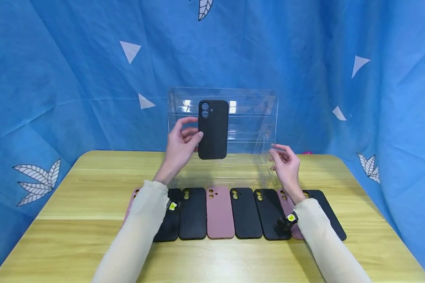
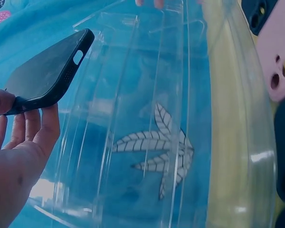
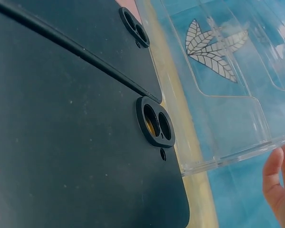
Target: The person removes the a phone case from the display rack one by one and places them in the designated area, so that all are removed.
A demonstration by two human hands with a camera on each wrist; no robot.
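My left hand (image 1: 180, 145) grips a black phone case (image 1: 213, 129) by its side edge, thumb in front and fingers behind. The case stands upright in front of a clear plastic tiered rack (image 1: 248, 169), its camera cutouts at the upper left. In the left wrist view the same phone case (image 2: 47, 71) is tilted above the hand, apart from the tiers. At the rack's right side my right hand (image 1: 286, 165) has its fingers loosely bent. Its fingertips (image 3: 274, 161) are close to the rack's side edge; whether they touch it is hard to tell.
Along the table before the rack lies a row of several phone cases, including a pink case (image 1: 220, 216) and a black case (image 1: 246, 216). Both forearms pass over parts of the row. A blue patterned cloth (image 1: 74, 98) hangs behind the wooden table (image 1: 74, 236).
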